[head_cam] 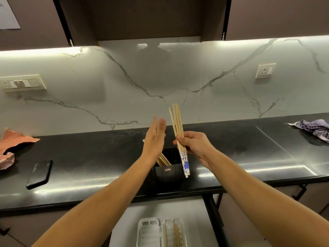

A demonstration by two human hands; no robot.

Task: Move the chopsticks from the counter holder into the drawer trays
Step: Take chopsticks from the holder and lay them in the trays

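At the bottom middle of the frame, the open drawer (195, 207) is showing two white trays (151, 232), and a few chopsticks are lying in the right one. Just above it, the black holder (168, 172) is standing on the dark desk (89, 157) with some chopsticks leaning inside. The right hand (193, 143) is closing around a bunch of chopsticks (178, 122), holding them upright over the holder; a blue and white paper sleeve (185, 163) is covering their lower ends. The left hand (154, 138) is staying open and flat beside them, holding nothing. A phone (40, 172) is lying at the left. An orange cloth (12, 141) is sitting at the far left, a striped cloth (313, 128) at the far right.
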